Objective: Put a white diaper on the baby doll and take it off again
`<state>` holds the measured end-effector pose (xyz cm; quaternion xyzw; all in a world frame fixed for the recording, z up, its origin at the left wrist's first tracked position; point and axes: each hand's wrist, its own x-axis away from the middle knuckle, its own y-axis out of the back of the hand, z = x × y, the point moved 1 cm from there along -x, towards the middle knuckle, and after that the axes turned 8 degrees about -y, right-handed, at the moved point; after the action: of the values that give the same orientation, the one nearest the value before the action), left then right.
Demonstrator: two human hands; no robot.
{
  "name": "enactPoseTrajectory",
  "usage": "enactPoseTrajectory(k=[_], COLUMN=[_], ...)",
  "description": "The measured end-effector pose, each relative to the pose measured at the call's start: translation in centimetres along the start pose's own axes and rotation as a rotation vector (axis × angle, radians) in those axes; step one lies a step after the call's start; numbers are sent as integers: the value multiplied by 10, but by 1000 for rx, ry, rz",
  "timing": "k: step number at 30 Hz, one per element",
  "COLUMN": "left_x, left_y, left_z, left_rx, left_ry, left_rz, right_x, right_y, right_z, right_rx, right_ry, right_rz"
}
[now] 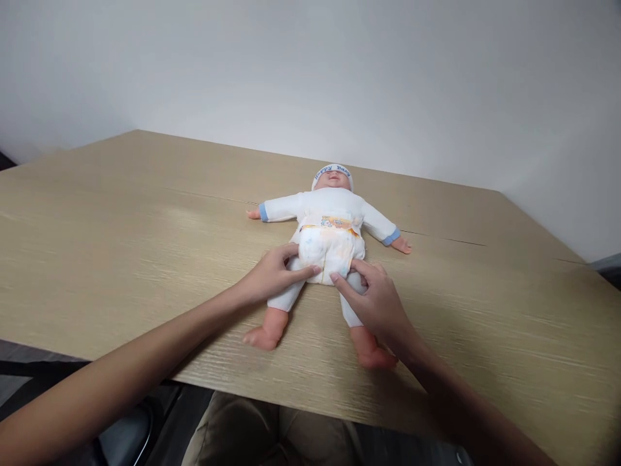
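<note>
A baby doll (332,199) in a white outfit with blue cuffs and a "Happy Baby" hat lies on its back, arms spread, head toward the wall. Round its hips is a white diaper (324,249) with an orange printed waistband. My left hand (281,270) grips the diaper's edge at the leg on the left, thumb on the front and fingers tucked behind. On the other side my right hand (371,288) pinches the diaper's leg edge between thumb and fingers. Parts of the doll's thighs are hidden behind my hands.
The doll lies on a wide wooden table (145,259) with a thin seam across it. A pale wall (310,77) stands behind the table's far edge. My legs (272,430) are below the near edge, with a dark chair (126,433) at the lower left.
</note>
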<state>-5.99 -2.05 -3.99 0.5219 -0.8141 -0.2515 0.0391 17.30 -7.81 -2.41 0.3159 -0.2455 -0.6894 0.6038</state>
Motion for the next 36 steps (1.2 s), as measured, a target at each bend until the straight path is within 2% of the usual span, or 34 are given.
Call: enactPoseTrajectory(k=[2, 7, 10, 15, 21, 25, 29, 34, 36], left_x=[-1, 0, 2, 4, 3, 3, 8, 18, 14], left_y=[0, 1, 0, -2, 0, 1, 4, 28, 43], left_z=[1, -3, -3, 5, 9, 11, 7, -5, -4], left_rx=[77, 436, 569, 608, 685, 658, 611, 342, 182], left_ry=[14, 83, 120, 171, 184, 136, 110, 107, 70], left_rz=[4, 52, 40, -43, -71, -69, -56, -27, -40], right_x=[-1, -4, -5, -5, -3, 4, 20, 40, 33], right_y=[0, 3, 3, 2, 4, 4, 9, 35, 46], right_z=[-1, -7, -11, -13, -12, -10, -10, -16, -24], right_rx=[-16, -113, -158, -213, -159, -99, -121, -174, -191], right_ry=[-9, -51, -70, -84, -71, -17, -25, -112, -125], right_rz=[-2, 49, 62, 60, -11, -59, -23, 84, 36])
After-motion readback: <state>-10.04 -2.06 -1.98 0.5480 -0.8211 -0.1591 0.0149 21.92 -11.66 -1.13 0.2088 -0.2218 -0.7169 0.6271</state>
